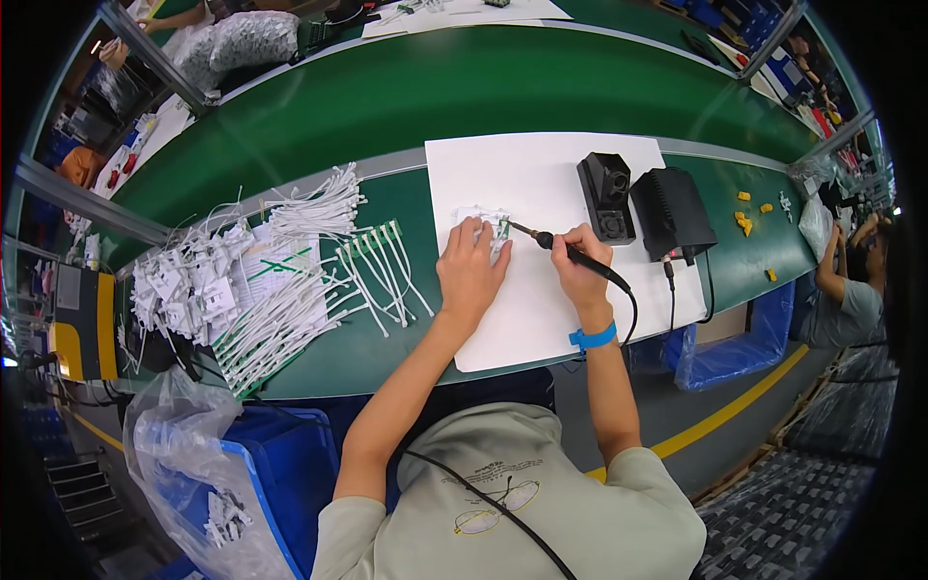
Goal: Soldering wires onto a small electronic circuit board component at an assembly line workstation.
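Observation:
My right hand [582,269] grips a soldering iron [543,238] like a pen, its cable running back past a blue wristband. The tip points left and meets, or nearly meets, a small green circuit board [504,228] on a white plastic part [468,212]. Fingers of my left hand [471,269] press on that part and steady it against a white sheet [527,319]. Those fingers hide much of the part, and joint details are too small to make out.
Right of my hands stand a black iron holder [607,198] and a black soldering station [674,215]. Bundled white wires [280,324] and white plastic parts [184,285] lie left. Small yellow pieces [743,223] sit far right. A blue bin [290,449] stands below left; another person [841,290] sits right.

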The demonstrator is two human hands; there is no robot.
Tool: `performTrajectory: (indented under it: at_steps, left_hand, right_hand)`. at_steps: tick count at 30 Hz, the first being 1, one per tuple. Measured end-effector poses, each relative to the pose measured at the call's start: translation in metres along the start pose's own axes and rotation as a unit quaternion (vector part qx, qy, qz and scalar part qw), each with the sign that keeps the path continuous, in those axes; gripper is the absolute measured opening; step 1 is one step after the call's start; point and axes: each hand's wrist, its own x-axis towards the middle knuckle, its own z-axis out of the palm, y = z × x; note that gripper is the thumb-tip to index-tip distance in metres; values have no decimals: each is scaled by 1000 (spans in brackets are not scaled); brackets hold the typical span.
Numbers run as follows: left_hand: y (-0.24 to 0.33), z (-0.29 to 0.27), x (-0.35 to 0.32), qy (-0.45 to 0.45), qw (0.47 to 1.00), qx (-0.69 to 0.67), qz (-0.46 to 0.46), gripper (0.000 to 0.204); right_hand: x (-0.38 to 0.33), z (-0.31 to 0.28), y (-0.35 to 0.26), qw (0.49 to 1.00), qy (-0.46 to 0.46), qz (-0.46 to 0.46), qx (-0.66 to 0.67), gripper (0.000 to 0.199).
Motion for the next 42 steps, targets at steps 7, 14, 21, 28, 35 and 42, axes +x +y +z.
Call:
performTrajectory:
  at_steps: [7, 14, 21, 28, 35, 42]
  left_hand:
    - [0, 0, 0, -4, 1000, -6, -9, 34]
    - [0, -1, 0, -5, 1000, -4, -8, 34]
    - [0, -1, 0, -14, 1000, -2, -11, 34]
    - [-1, -4, 1, -16, 1000, 0, -2, 35]
    - [-11, -8, 2, -74, 996, -37, -10, 37]
    - [-24, -13, 14, -127, 988, -85, 9, 38]
  right_hand:
    - [2, 0, -2, 1000, -6, -5, -12, 19]
    - [4, 0, -3, 1000, -7, -1, -14, 19]
    - [5, 0, -2, 1000, -9, -2, -20, 19]
    - [-8, -6, 16, 995, 95, 18, 20, 16]
    - [-6, -16, 18, 990, 143, 11, 13, 16]
    - [-9, -11, 18, 997, 56, -44, -3, 17]
